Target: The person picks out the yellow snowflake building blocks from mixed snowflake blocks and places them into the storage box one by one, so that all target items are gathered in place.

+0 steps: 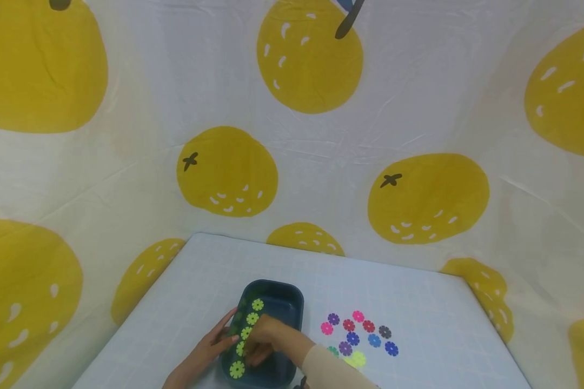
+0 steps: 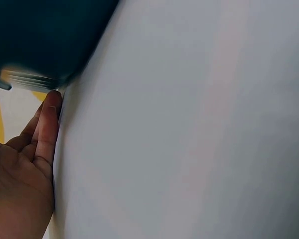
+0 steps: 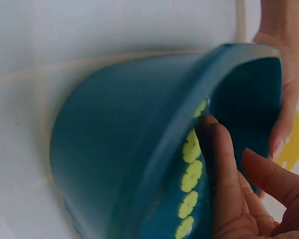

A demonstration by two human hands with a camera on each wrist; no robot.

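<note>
A dark blue plastic tub [image 1: 278,298] stands on the table, with a row of yellow-green flower-shaped discs [image 1: 252,318] along the left side of its interior. My left hand [image 1: 206,349] holds the tub's left side, thumb over the rim and fingers against the outer wall. Inside the tub is my right hand [image 1: 267,337], its fingertips right at the row of discs. In the right wrist view, the right thumb stands apart from the extended fingers [image 3: 224,169], with no disc showing between them. The hand partly covers the row in the head view.
Right of the tub, loose flower-shaped discs in pink, red, purple, blue, grey and green lie scattered, among them a blue disc [image 1: 374,340]. Near them are yellow-green discs [image 1: 357,359], partly behind the right sleeve [image 1: 332,369]. A fruit-print curtain [image 1: 321,162] surrounds the white table [image 1: 443,324].
</note>
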